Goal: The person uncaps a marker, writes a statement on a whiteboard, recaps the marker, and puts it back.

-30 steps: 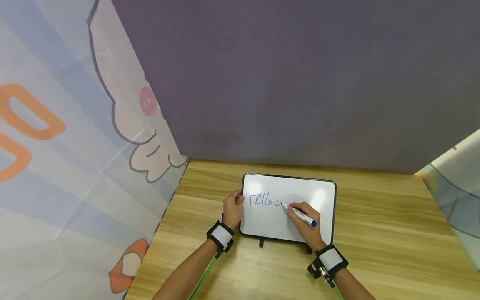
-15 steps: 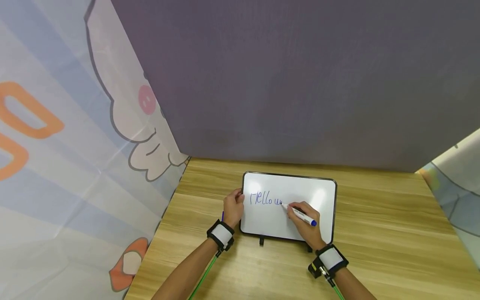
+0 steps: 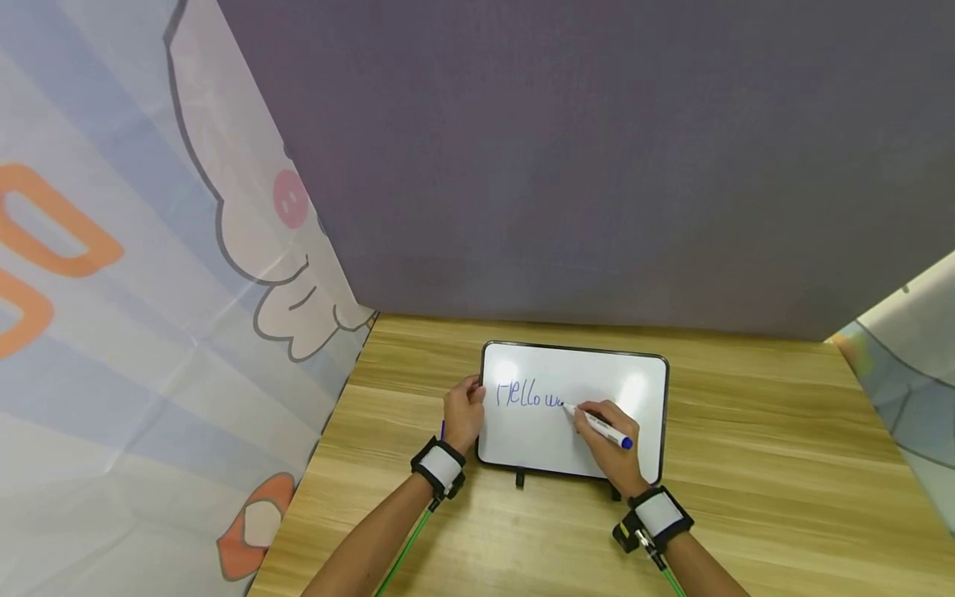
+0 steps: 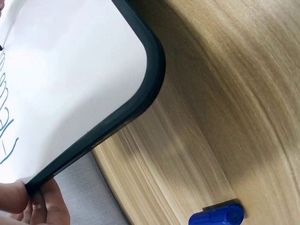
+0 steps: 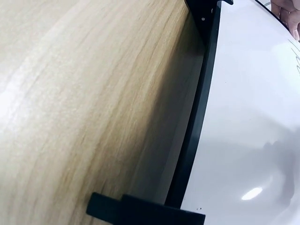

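Note:
A small whiteboard (image 3: 522, 439) with a black frame leans on the table, blue handwriting (image 3: 518, 395) across its upper left reading "Hello w" and a bit more. At its left edge my left hand (image 3: 464, 417) grips the frame; the left wrist view shows the thumb (image 4: 13, 197) on the front and the fingers behind. My right hand (image 3: 615, 456) holds a white marker (image 3: 601, 426) with a blue end, its tip at the end of the writing. In the right wrist view the right hand is out of sight, and the board's lower frame (image 5: 194, 126) crosses the picture.
A blue marker cap (image 4: 218, 215) lies on the wooden table (image 3: 746, 448) just left of the board. Black stand feet (image 3: 520, 478) stick out under the board's lower edge. A grey panel (image 3: 567, 166) rises behind the table, and a printed cloth (image 3: 149, 431) hangs at the left.
The marker tip and right hand have shifted slightly right, and another small blue stroke shows after the "w". The left hand keeps its place on the frame.

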Demonstrator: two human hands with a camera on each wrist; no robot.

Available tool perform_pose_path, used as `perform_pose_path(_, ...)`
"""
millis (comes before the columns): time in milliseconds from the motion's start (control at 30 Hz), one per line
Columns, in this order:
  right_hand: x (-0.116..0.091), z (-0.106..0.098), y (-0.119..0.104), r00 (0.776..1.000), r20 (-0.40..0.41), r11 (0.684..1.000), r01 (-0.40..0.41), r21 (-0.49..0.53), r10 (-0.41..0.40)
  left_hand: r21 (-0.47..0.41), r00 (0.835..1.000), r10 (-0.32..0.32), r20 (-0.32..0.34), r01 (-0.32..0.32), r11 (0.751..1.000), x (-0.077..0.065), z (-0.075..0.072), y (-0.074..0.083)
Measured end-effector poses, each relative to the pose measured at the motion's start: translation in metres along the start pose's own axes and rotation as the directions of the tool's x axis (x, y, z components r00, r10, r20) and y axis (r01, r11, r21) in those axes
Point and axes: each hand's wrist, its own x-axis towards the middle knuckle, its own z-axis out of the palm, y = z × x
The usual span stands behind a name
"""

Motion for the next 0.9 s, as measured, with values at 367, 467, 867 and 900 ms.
perform_pose_path(367,0.001,0.002,0.009,1.000,-0.028,1.000,-0.004,0.012,0.005,-0.007,1.000,0.003,0.002,-0.003,1.000,0.000,0.001,0.001)
perform_pose_path(467,0.003,0.001,-0.002,1.000,-0.017,1.000,0.007,-0.004,-0.007,-0.002,1.000,0.003,0.002,-0.003,1.000,0.000,0.001,0.001)
perform_pose_path(867,0.003,-0.005,-0.019,1.000,-0.016,1.000,-0.010,0.007,0.010,-0.003,1.000,-0.004,0.000,0.004,1.000,0.001,0.001,-0.005)
perform_pose_path(900,0.003,-0.005,-0.018,1.000,-0.017,1.000,-0.011,0.005,0.011,-0.007,1.000,-0.004,0.000,0.004,1.000,0.001,0.001,-0.005)
